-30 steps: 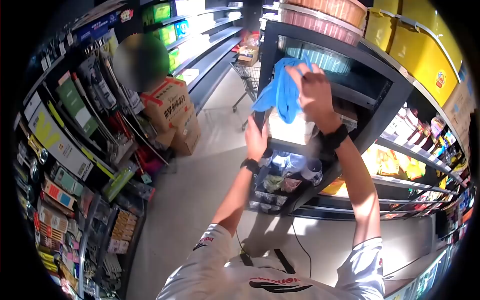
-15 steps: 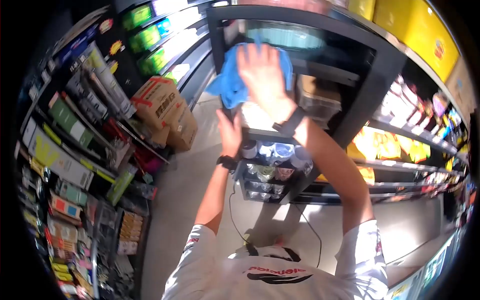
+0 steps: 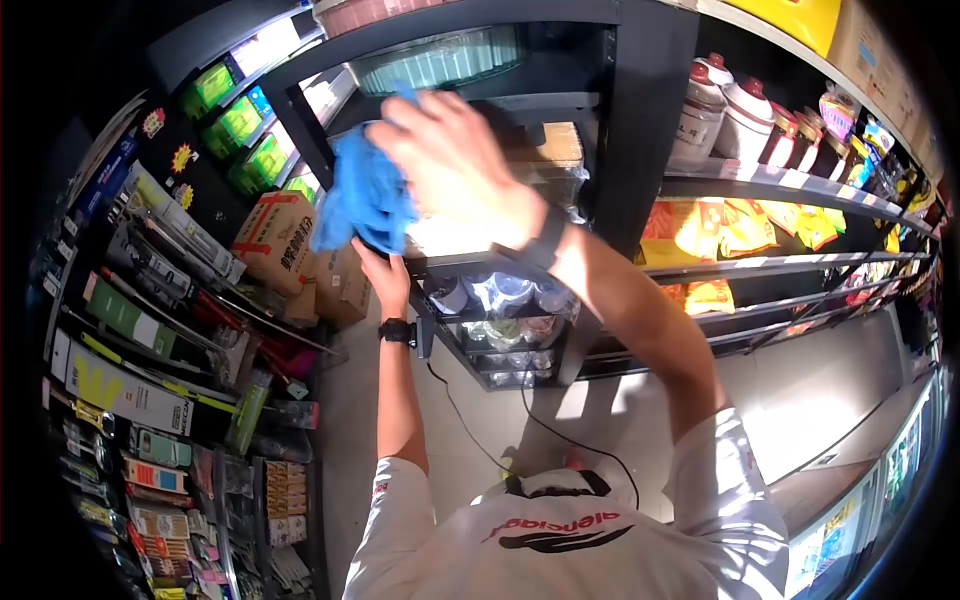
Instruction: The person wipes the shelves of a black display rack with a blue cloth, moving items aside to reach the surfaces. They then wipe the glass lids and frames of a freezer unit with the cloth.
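My right hand holds a crumpled blue cloth, its fingers bent over it. The cloth lies against the left side of a dark shelf unit, around its middle shelf. Below the cloth, my left hand grips the unit's frame at the lower left corner. Its fingertips are partly hidden by the cloth and the frame. Black bands circle both wrists. A ribbed glass dish stands on the upper shelf, and a brown box sits to the right of my right hand.
Glasses and cups fill the lower shelves. Cardboard boxes stand on the floor at left, near racks of packaged tools. White jars and yellow bags line shelves at right. A black cable runs across the floor.
My view has turned right, so the unit appears further left. My right hand and the cloth have moved across the unit's left side; my left hand stays at its frame.
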Tool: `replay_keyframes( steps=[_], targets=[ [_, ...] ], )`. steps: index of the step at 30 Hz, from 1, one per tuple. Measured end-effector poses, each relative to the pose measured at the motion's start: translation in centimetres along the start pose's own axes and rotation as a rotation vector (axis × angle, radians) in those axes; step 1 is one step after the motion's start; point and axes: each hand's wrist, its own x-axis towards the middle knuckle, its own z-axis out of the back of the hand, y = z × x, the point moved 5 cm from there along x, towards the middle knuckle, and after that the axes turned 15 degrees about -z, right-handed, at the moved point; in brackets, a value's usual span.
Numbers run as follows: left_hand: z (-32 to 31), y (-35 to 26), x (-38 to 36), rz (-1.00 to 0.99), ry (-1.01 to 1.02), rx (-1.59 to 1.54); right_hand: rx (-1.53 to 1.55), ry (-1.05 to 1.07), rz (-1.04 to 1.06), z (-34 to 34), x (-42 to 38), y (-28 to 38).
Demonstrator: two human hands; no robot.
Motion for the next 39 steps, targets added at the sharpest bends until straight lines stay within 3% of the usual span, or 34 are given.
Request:
replay_keyframes(
  steps=[1, 3, 4, 5, 7, 9, 11, 13, 21, 25, 27, 30, 31, 33, 37, 39],
  targets=[
    [0.4, -1.3, 0.1, -0.191, 0.01, 0.187, -0.033, -0.09, 0.027, 1.4, -1.5, -1.3],
    [0.5, -3.8, 0.9, 0.006, -0.026, 0.026, -0.157, -0.074, 0.039, 4.7, -3.2, -4.0],
    [0.1, -1.7, 0.6, 0.122, 0.005, -0.02, -0.165, -0.033, -0.051, 5.1, -3.8, -5.8],
    [0.2, -1.7, 0.6, 0.069, 0.004, 0.048, -0.119, 0.046, -0.038, 6.0, -3.8, -7.6],
    [0.1, -1.4, 0.2, 0.051, -0.024, 0.086, -0.097, 0.002, -0.043, 5.9, -4.1, -9.8],
    [0.3, -2.7, 0.9, 0.092, -0.02, 0.067, -0.298, -0.018, 0.066, 4.3, -4.1, -10.2],
    [0.4, -3.2, 1.0, 0.194, 0.01, 0.042, -0.324, -0.052, 0.02, 3.6, -4.0, -9.4],
    [0.3, -4.0, 1.4, 0.1, -0.024, 0.006, -0.444, -0.118, 0.008, 2.6, -3.7, -9.3],
    [0.0, -1.5, 0.5, 0.047, -0.02, 0.008, -0.125, -0.079, -0.005, 5.4, -3.4, -10.3],
    [0.0, -3.9, 1.2, -0.075, -0.069, 0.068, -0.045, -0.25, -0.025, 10.3, -5.2, -10.5],
    [0.0, -3.4, 1.0, 0.031, -0.037, 0.013, 0.031, -0.281, -0.079, 11.4, -5.2, -11.5],
    [-0.1, -3.0, 0.9, 0.001, -0.054, 0.027, -0.234, -0.207, -0.095, 10.8, -3.8, -12.8],
    [-0.1, -3.6, 1.0, -0.058, -0.081, 0.067, -0.299, -0.186, 0.014, 9.8, -3.2, -12.6],
    [-0.2, -3.6, 1.0, 0.016, -0.055, -0.013, -0.264, -0.131, 0.14, 7.7, -2.6, -11.4],
    [-0.5, -2.6, 0.8, 0.036, -0.054, -0.068, -0.346, 0.05, -0.029, 5.5, -1.9, -11.2],
    [-0.2, -3.1, 0.6, 0.028, -0.052, -0.069, -0.277, 0.005, -0.021, 6.2, -2.6, -11.2]
  ],
)
